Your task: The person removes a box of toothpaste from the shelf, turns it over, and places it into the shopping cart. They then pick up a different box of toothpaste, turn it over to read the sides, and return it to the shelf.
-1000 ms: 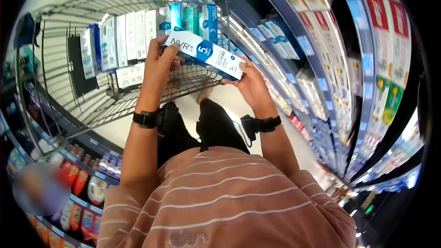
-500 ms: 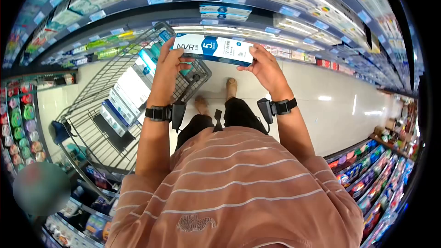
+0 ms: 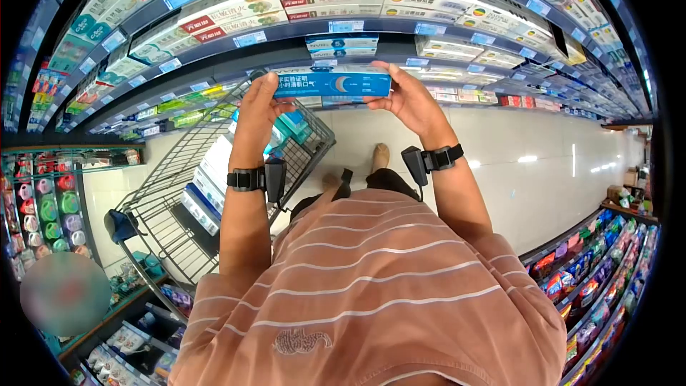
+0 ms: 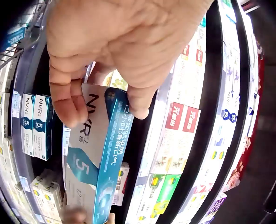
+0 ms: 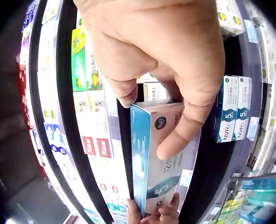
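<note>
Both hands hold a white and blue NVR toothpaste box (image 3: 332,84) level in front of the shelves. At its left end my left hand (image 3: 256,111) grips it, thumb on the blue side. My right hand (image 3: 416,104) grips the opposite end. In the head view the blue side with white print faces up. The left wrist view shows the box's white front (image 4: 84,140) with the fingers of the left hand (image 4: 114,42) over it. Seen from the right wrist, the thumb and fingers of the right hand (image 5: 161,42) pinch the end.
A wire shopping cart (image 3: 326,144) stands at my left, with several boxes (image 3: 209,180) in it. Matching NVR boxes (image 3: 341,46) sit on the shelf ahead, among rows of other cartons (image 3: 332,0). Pale tiled floor (image 3: 493,150) extends to the right.
The view has swung from the cart to face the shelves. Held by both hands throughout, the box has tipped so its blue side shows instead of the white front.
</note>
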The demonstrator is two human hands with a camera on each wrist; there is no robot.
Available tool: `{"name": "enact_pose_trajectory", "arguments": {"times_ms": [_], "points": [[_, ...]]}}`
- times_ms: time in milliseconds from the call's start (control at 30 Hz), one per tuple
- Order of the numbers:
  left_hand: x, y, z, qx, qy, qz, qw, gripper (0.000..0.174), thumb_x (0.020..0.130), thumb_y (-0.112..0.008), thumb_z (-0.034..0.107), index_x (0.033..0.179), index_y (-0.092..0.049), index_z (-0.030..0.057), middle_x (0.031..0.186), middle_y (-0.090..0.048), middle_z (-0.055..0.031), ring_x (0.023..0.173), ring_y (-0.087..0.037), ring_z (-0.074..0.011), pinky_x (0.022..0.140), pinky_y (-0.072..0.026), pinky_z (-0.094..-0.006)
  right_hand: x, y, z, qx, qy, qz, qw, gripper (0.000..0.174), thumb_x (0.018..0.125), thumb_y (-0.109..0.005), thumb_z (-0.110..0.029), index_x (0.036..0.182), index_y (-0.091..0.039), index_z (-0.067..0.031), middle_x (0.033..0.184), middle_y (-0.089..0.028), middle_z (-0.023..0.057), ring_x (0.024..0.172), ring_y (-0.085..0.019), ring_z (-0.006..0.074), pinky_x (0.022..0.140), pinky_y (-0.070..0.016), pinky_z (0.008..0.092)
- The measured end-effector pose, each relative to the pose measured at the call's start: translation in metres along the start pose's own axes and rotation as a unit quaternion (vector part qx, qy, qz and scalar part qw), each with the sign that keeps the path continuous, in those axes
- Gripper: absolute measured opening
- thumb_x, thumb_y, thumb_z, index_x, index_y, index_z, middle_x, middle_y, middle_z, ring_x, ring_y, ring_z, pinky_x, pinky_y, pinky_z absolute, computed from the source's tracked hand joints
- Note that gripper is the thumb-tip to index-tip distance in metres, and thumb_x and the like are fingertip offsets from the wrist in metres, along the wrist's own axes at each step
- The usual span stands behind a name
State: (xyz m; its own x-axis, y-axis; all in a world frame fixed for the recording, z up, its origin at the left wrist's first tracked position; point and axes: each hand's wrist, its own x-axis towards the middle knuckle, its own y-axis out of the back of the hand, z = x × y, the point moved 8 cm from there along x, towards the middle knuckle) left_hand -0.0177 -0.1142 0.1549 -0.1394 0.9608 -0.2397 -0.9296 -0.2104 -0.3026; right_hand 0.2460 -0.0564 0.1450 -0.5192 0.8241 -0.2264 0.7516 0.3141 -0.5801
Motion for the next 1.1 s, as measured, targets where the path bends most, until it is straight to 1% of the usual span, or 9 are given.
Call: {"name": "enact_pose_trajectory", "arguments": {"times_ms": [67, 167, 300, 367, 567, 667, 767, 867, 1100], "points": [[0.004, 0.005, 0.000, -0.001, 0.012, 0.005, 1.000, 0.051, 0.098, -0.062, 0.045, 0.125, -0.056, 0.0023, 0.103, -0.064, -0.0067, 0.082, -0.065, -0.0154, 0.071, -0.0552, -0.0297, -0.001, -0.009, -0.005, -0.027, 0.014, 0.000, 1.000, 0.054, 0.103, -0.055, -0.036, 0.137, -0.048, 0.0045, 0.118, -0.063, 0.0165, 0.096, -0.070, 0.0297, 0.080, -0.0601, 0.0380], [0.000, 0.005, 0.011, 0.037, 0.002, 0.029, 0.999, 0.050, 0.099, -0.058, 0.048, 0.124, -0.056, 0.0050, 0.102, -0.065, -0.0068, 0.079, -0.065, -0.0139, 0.069, -0.0542, -0.0281, -0.002, -0.011, -0.001, -0.069, -0.002, 0.013, 0.998, 0.055, 0.102, -0.055, -0.040, 0.136, -0.049, 0.0026, 0.119, -0.062, 0.0157, 0.092, -0.071, 0.0289, 0.076, -0.0604, 0.0368], [-0.004, 0.001, 0.020, 0.065, -0.003, 0.004, 0.998, 0.048, 0.101, -0.049, 0.051, 0.119, -0.056, 0.0076, 0.098, -0.066, -0.0075, 0.078, -0.064, -0.0133, 0.067, -0.0523, -0.0263, 0.000, -0.009, 0.004, -0.094, -0.041, 0.054, 0.993, 0.059, 0.100, -0.055, -0.049, 0.131, -0.053, 0.0019, 0.112, -0.065, 0.0170, 0.083, -0.072, 0.0260, 0.067, -0.0602, 0.0339], [-0.002, 0.005, 0.017, 0.056, 0.002, -0.011, 0.998, 0.049, 0.101, -0.049, 0.052, 0.119, -0.057, 0.0074, 0.098, -0.067, -0.0077, 0.078, -0.064, -0.0132, 0.067, -0.0522, -0.0261, 0.001, -0.009, 0.008, -0.094, -0.051, 0.061, 0.992, 0.063, 0.098, -0.056, -0.055, 0.127, -0.057, 0.0011, 0.108, -0.067, 0.0175, 0.078, -0.072, 0.0230, 0.063, -0.0598, 0.0320], [0.000, 0.015, 0.021, 0.088, 0.005, -0.017, 0.996, 0.051, 0.100, -0.048, 0.055, 0.112, -0.060, 0.0074, 0.094, -0.068, -0.0074, 0.073, -0.064, -0.0123, 0.063, -0.0517, -0.0249, 0.003, -0.011, 0.019, -0.121, -0.080, 0.064, 0.987, 0.067, 0.099, -0.046, -0.061, 0.125, -0.057, -0.0010, 0.100, -0.069, 0.0178, 0.076, -0.071, 0.0218, 0.062, -0.0594, 0.0319], [0.004, 0.022, 0.019, 0.092, 0.016, 0.007, 0.996, 0.052, 0.100, -0.048, 0.057, 0.107, -0.062, 0.0077, 0.088, -0.068, -0.0061, 0.068, -0.064, -0.0113, 0.058, -0.0515, -0.0241, 0.004, -0.015, 0.020, -0.100, -0.054, 0.041, 0.993, 0.064, 0.100, -0.044, -0.061, 0.124, -0.058, -0.0028, 0.098, -0.070, 0.0170, 0.074, -0.071, 0.0210, 0.061, -0.0590, 0.0315], [0.007, 0.030, 0.013, 0.092, 0.031, 0.020, 0.995, 0.053, 0.099, -0.049, 0.058, 0.103, -0.063, 0.0075, 0.082, -0.068, -0.0049, 0.064, -0.063, -0.0106, 0.054, -0.0514, -0.0236, 0.001, -0.022, 0.020, -0.099, -0.039, 0.029, 0.994, 0.065, 0.101, -0.045, -0.059, 0.121, -0.060, 0.0008, 0.098, -0.069, 0.0179, 0.074, -0.070, 0.0210, 0.061, -0.0572, 0.0310], [0.008, 0.032, 0.010, 0.096, 0.039, 0.019, 0.994, 0.056, 0.098, -0.049, 0.061, 0.101, -0.064, 0.0071, 0.078, -0.066, -0.0042, 0.060, -0.063, -0.0103, 0.052, -0.0513, -0.0233, 0.001, -0.023, 0.023, -0.106, -0.043, 0.025, 0.993, 0.066, 0.101, -0.045, -0.059, 0.121, -0.059, 0.0012, 0.097, -0.069, 0.0178, 0.074, -0.070, 0.0205, 0.061, -0.0577, 0.0307], [0.006, 0.034, 0.006, 0.116, 0.050, 0.022, 0.992, 0.062, 0.096, -0.049, 0.066, 0.100, -0.063, 0.0059, 0.077, -0.064, -0.0042, 0.059, -0.062, -0.0101, 0.051, -0.0507, -0.0231, -0.002, -0.018, 0.027, -0.118, -0.065, 0.069, 0.988, 0.066, 0.101, -0.044, -0.060, 0.120, -0.059, 0.0007, 0.094, -0.070, 0.0168, 0.069, -0.070, 0.0187, 0.059, -0.0581, 0.0299]]}}
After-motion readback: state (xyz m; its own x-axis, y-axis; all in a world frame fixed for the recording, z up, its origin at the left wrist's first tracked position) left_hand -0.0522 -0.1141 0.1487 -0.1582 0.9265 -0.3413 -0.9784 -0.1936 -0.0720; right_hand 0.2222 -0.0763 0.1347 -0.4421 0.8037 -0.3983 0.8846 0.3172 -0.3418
